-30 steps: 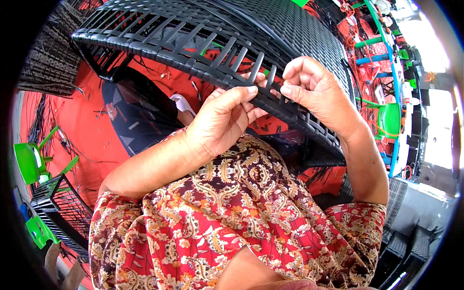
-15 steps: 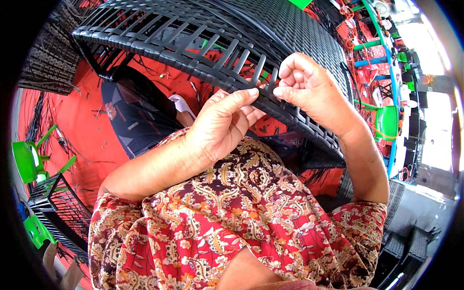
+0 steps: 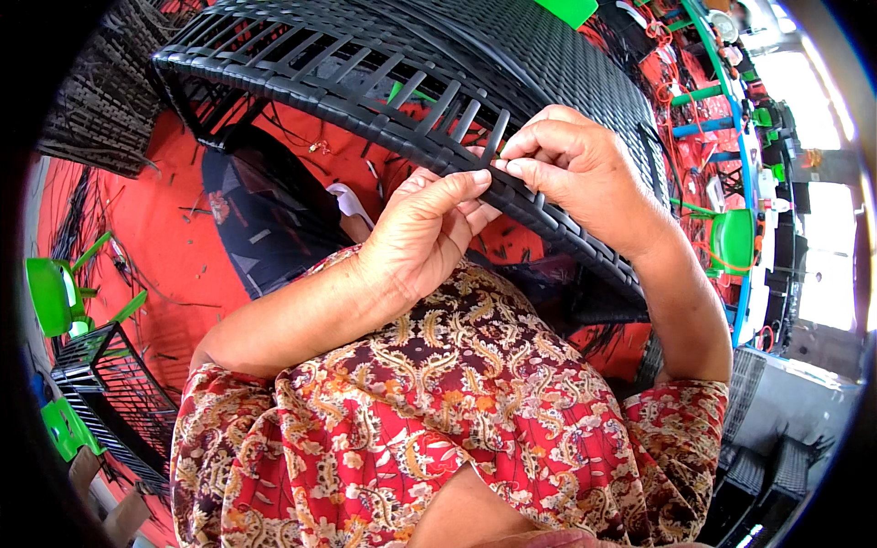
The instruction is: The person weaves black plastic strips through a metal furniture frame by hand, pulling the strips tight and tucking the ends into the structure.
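A black woven wicker furniture piece (image 3: 384, 119) lies across my lap, with a row of open slats along its near side and dense weave behind. My left hand (image 3: 429, 210) grips its wrapped edge, thumb on top and the other fingers curled beneath. Just right of that thumb, my right hand (image 3: 571, 169) is closed, thumb and forefinger pinched together at the last slat. Whatever strip end lies in the pinch is mostly covered by the fingers.
Strip scraps litter the red floor covering (image 3: 164, 237). At left are a green plastic chair (image 3: 50, 297) and a black slatted frame (image 3: 123, 397); a woven stack (image 3: 96, 105) stands behind. Another green chair (image 3: 733, 242) sits at right, beside a blue-green metal rack (image 3: 742, 155).
My right hand has shifted left toward my left thumb, its fingers closing down at the slat. My left hand keeps its grip on the edge.
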The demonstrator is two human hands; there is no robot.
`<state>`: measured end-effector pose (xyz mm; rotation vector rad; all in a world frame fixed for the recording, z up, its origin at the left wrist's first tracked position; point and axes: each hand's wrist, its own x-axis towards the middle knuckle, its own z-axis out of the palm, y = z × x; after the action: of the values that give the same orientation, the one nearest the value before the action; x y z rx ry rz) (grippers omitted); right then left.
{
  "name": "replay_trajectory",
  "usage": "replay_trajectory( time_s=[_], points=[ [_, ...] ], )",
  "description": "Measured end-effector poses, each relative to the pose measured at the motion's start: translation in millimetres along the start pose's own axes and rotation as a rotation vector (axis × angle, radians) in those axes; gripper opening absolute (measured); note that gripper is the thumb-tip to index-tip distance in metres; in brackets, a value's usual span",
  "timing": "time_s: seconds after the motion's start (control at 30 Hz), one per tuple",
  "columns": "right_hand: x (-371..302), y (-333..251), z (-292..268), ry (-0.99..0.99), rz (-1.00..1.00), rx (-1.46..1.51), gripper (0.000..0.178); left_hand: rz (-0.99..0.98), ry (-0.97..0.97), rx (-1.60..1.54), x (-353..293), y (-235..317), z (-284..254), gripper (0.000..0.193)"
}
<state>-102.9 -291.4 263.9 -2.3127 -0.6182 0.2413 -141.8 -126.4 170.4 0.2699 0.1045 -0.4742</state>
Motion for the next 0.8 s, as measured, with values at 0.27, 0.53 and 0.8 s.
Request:
replay_trajectory(
  time_s=[0.27, 0.53, 0.8],
  points=[
    [10, -7, 0, 0.084, -0.185, -0.1, 0.003, -0.032, 0.03, 0.06, -2, 18, -1, 0.027],
    [24, -5, -2, -0.149, 0.285, 0.424, 0.013, 0.059, 0.039, 0.056, 1, 18, -7, 0.024],
    [19, 11, -5, -0.027, 0.356, 0.687, 0.021, 0.088, 0.036, 0.1, 4, 19, -2, 0.025]
  ],
)
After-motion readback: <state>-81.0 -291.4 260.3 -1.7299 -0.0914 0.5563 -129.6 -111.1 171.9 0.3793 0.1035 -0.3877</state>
